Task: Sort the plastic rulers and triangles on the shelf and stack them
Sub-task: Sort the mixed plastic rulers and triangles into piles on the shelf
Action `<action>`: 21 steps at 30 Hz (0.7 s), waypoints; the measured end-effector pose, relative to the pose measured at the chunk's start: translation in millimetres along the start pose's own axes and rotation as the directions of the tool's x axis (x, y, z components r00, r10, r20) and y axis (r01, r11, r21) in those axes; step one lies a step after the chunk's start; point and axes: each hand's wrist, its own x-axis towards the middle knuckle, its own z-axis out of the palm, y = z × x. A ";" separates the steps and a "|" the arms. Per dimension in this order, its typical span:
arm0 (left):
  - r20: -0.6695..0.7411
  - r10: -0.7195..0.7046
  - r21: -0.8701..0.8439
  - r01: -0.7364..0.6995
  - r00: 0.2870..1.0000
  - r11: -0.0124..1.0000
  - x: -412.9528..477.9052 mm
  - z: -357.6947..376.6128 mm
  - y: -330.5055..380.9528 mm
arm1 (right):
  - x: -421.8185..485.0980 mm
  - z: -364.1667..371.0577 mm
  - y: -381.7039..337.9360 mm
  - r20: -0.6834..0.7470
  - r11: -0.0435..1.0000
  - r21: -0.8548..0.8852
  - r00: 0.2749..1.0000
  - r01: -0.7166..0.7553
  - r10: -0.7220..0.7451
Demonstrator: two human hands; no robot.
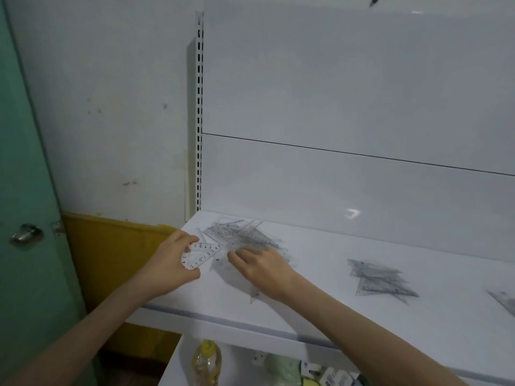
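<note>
Left hand [171, 260]: at the shelf's left front corner, fingers on top and thumb below, curled round a clear bundle [203, 253]. Firm hold.

Bundle: transparent plastic with black printed numerals along the scales. A rounded edge shows at the palm side and straight ruled edges further out. How many pieces are in it can't be told. Long axis runs low-left to up-right, and the narrow end points right, toward the loose pile [241, 235]. It is tilted slightly off the shelf surface.

Right hand [260, 270]: palm down just right of the bundle, fingers loosely bent with the tips at the pile's near edge. It lies over a clear triangle [252, 296] whose corner pokes out toward the front edge. Can't tell whether it pinches anything or only rests.

Loose pile: clear rulers and triangles overlapping at mixed angles near the back-left corner. Most long edges fan from upper left to lower right.

Sorted stack [380, 280]: triangles roughly aligned, well apart to the right, points toward the right. Another triangle [504, 300] is cut off by the right frame edge.

White shelf [334, 316], with a slotted upright [199, 107] at its back-left. On the level below, a bottle [207, 360] with a yellow cap. Green door [25, 162] at far left.
</note>
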 end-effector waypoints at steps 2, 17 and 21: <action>-0.015 0.038 -0.022 -0.039 0.999 0.999 3.0 2.3 4.3 | -7.5 -8.1 5.1 -0.024 0.999 0.040 0.999 -0.031 0.032; 0.008 0.349 -0.174 -0.342 0.937 0.923 45.7 77.5 118.8 | -156.0 -122.4 58.9 -0.264 0.888 0.165 0.849 -0.429 0.459; 0.046 0.427 -0.245 -0.404 0.903 0.881 49.4 108.2 157.5 | -202.5 -154.4 67.8 -0.247 0.857 0.033 0.827 -0.514 0.506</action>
